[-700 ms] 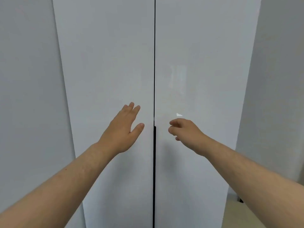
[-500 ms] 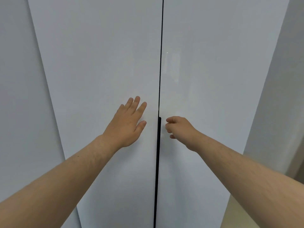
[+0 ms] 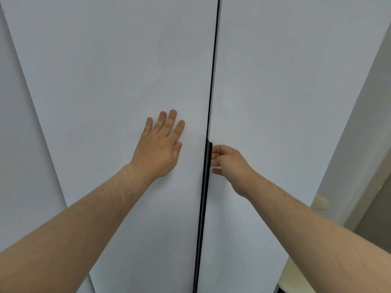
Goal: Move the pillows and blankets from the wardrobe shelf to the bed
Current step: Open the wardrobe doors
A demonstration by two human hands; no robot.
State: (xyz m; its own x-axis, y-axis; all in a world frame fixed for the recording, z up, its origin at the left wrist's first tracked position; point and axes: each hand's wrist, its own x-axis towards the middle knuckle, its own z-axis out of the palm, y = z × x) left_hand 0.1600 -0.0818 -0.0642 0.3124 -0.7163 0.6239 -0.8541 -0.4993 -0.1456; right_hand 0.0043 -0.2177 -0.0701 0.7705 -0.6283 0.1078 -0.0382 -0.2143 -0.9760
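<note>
Head view: the right hand (image 3: pixel 227 163) has reached the black handle strip (image 3: pixel 208 154) at frame centre, fingers (image 3: pixel 214 155) curling onto it; the left hand (image 3: pixel 160 144) now lies flat, fingers spread, on the left door (image 3: pixel 127 70). Pillows and blankets stay hidden behind closed doors.

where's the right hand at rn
In the head view, the right hand is just right of centre, fingers curled at the black handle strip between the wardrobe doors, opposite the left hand.

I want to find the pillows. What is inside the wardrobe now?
It cannot be seen: both wardrobe doors are shut. Only the left hand flat on the left door and the right hand at the black handle strip show.
</note>
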